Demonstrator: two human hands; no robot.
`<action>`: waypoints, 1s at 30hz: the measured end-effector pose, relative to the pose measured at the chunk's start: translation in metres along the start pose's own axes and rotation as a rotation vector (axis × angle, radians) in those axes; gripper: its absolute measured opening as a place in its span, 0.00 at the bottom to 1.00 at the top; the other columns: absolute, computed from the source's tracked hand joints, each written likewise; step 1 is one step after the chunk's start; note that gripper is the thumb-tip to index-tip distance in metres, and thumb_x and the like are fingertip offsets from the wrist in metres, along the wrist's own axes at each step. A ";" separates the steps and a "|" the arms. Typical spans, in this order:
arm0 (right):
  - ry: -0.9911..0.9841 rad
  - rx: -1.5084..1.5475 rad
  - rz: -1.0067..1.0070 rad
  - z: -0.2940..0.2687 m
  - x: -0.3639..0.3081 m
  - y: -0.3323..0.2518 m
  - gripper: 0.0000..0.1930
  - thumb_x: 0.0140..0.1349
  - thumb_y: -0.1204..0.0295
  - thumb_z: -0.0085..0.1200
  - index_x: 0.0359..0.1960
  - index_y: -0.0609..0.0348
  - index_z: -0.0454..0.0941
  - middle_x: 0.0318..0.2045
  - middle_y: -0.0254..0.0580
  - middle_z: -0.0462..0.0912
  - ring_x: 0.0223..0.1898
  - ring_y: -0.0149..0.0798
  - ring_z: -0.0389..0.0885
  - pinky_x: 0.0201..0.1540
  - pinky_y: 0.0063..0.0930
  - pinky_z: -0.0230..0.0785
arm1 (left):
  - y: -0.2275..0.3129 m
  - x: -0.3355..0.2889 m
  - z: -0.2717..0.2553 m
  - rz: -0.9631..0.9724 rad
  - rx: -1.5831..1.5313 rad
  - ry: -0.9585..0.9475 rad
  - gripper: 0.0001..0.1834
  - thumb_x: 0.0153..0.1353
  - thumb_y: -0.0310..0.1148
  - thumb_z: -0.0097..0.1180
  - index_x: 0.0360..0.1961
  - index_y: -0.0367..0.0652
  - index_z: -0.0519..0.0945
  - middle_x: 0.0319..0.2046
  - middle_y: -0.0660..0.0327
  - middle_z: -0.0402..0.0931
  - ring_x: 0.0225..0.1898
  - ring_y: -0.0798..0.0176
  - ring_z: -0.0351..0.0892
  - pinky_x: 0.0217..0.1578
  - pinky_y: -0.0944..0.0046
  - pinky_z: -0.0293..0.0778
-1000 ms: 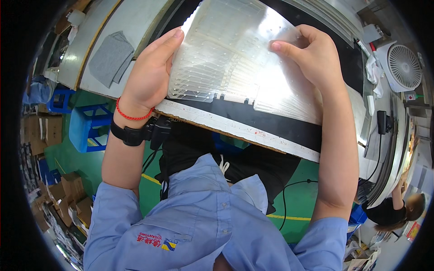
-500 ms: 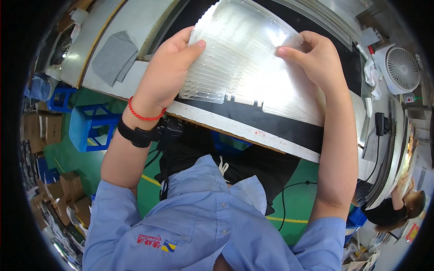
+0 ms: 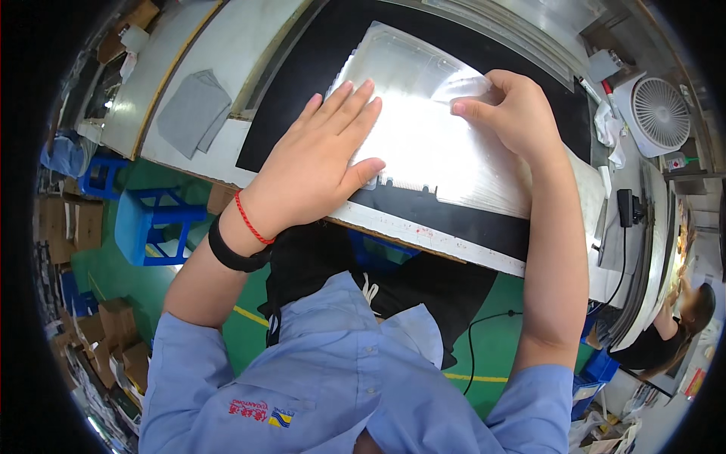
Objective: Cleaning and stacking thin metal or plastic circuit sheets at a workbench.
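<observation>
A stack of thin, clear plastic sheets [image 3: 423, 136] lies on a black mat [image 3: 291, 113] before me. Its near edge has a notched, comb-like strip. My left hand [image 3: 325, 155] rests flat against the stack's left side, fingers stretched out and thumb apart, partly covering the sheets' edges. At the upper right, my right hand [image 3: 518, 113] pinches the rim of the stack between thumb and fingers. The fingers under the rim are mostly hidden. Bright glare washes out the middle of the top sheet.
A grey cloth [image 3: 194, 110] lies on the white bench at left. To the right are a white fan [image 3: 660, 112], a crumpled white cloth [image 3: 607, 132] and a black power adapter [image 3: 626, 208]. A blue stool [image 3: 144, 227] stands at lower left. Another person [image 3: 673, 325] is at far right.
My left hand has let go of the fanned left edge and now lies flat against it. The stack has come down onto the mat, its sheets more even. My right hand keeps its pinch.
</observation>
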State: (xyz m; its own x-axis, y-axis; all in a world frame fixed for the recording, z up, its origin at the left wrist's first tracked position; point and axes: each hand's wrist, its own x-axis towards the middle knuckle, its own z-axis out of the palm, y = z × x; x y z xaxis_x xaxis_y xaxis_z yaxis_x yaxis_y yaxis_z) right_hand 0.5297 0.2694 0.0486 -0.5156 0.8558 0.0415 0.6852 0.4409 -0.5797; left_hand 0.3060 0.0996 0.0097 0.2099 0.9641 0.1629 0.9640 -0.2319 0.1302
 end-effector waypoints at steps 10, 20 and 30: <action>0.338 -0.231 -0.359 0.006 0.001 0.016 0.36 0.50 0.54 0.73 0.57 0.63 0.78 0.52 0.54 0.82 0.51 0.52 0.81 0.53 0.39 0.74 | 0.002 0.001 0.000 -0.005 -0.032 0.037 0.36 0.69 0.44 0.51 0.72 0.33 0.60 0.73 0.41 0.55 0.75 0.40 0.53 0.73 0.44 0.51; 0.519 -0.014 -0.186 -0.051 -0.077 0.029 0.18 0.61 0.65 0.67 0.49 0.59 0.84 0.44 0.44 0.85 0.42 0.38 0.81 0.49 0.31 0.73 | 0.021 -0.007 -0.002 -0.083 -0.087 -0.017 0.38 0.65 0.39 0.56 0.72 0.32 0.59 0.74 0.41 0.53 0.76 0.41 0.50 0.73 0.43 0.48; 0.603 -0.208 0.316 -0.129 -0.089 0.165 0.20 0.63 0.62 0.62 0.51 0.63 0.83 0.41 0.51 0.87 0.37 0.40 0.84 0.44 0.34 0.75 | 0.022 -0.005 -0.002 -0.082 -0.089 -0.024 0.40 0.64 0.39 0.56 0.73 0.33 0.58 0.74 0.40 0.52 0.76 0.40 0.50 0.74 0.43 0.45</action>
State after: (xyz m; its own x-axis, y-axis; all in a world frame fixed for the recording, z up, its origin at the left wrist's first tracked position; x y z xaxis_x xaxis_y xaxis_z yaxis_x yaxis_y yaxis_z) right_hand 0.7549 0.3013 0.0545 0.0572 0.9251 0.3754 0.8700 0.1383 -0.4733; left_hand 0.3261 0.0893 0.0133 0.1359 0.9829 0.1245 0.9601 -0.1617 0.2284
